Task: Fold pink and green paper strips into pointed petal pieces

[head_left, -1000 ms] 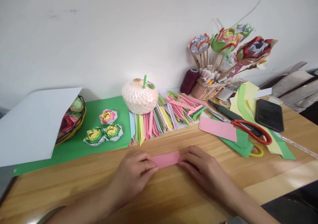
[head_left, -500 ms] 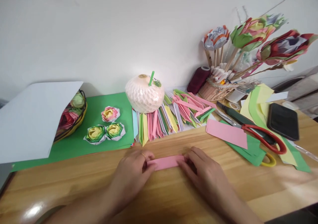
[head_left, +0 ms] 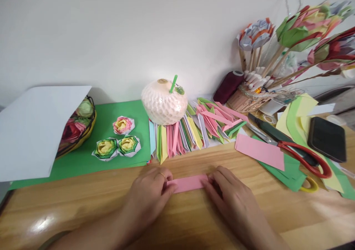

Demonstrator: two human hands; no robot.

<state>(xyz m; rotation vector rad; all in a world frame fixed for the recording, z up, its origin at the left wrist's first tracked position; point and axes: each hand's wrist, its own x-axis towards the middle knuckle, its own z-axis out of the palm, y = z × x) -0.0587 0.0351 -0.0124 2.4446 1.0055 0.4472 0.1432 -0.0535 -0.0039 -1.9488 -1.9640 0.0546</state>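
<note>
A narrow strip of pink paper [head_left: 188, 184] lies across the middle of the wooden table, between my two hands. My left hand [head_left: 152, 191] pinches its left end between thumb and fingers; a ring sits on one finger. At the right end, my right hand [head_left: 230, 191] grips the strip the same way. Both fingertips rest close to the table top, and the ends of the strip are hidden under them. Just beyond the hands, folded paper pieces [head_left: 172, 139] in pink, green, yellow and lilac lie in a row.
Right of the hands lie pink paper rectangles [head_left: 259, 152], green paper [head_left: 288, 171], red-handled scissors [head_left: 305, 156] and a black phone [head_left: 327, 139]. Behind stand a white textured pot [head_left: 165, 104], a maroon thread spool [head_left: 227, 86] and paper flowers [head_left: 255, 34]. Small folded flowers [head_left: 129, 144] rest on green sheets [head_left: 111, 111] at left.
The camera view has shifted slightly, so the things at right appear farther right. Both hands still hold the pink strip in nearly the same pose.
</note>
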